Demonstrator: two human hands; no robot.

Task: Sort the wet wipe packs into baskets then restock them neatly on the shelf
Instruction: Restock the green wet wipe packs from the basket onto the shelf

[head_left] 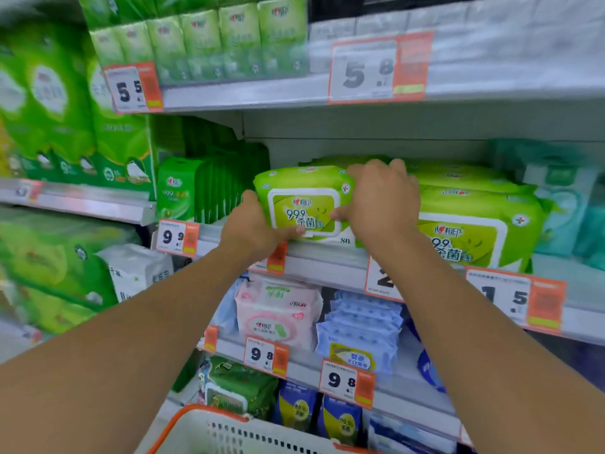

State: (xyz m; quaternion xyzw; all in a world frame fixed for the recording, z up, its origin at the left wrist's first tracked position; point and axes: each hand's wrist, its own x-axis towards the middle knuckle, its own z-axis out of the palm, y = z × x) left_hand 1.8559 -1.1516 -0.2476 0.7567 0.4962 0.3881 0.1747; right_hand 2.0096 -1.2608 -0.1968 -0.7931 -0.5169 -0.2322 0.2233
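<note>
Green wet wipe pack held at front edge of middle shelf, beside matching stack to its right; left hand grips lower left corner, thumb across the face; right hand curls over top right edge, thumb on the label. Judged step: restocking; next move calls for pushing it back square, flush with the stack. Pack reads "99.9%", "80"; price tags "9.9", "9.8"; orange-rimmed basket below.
</note>
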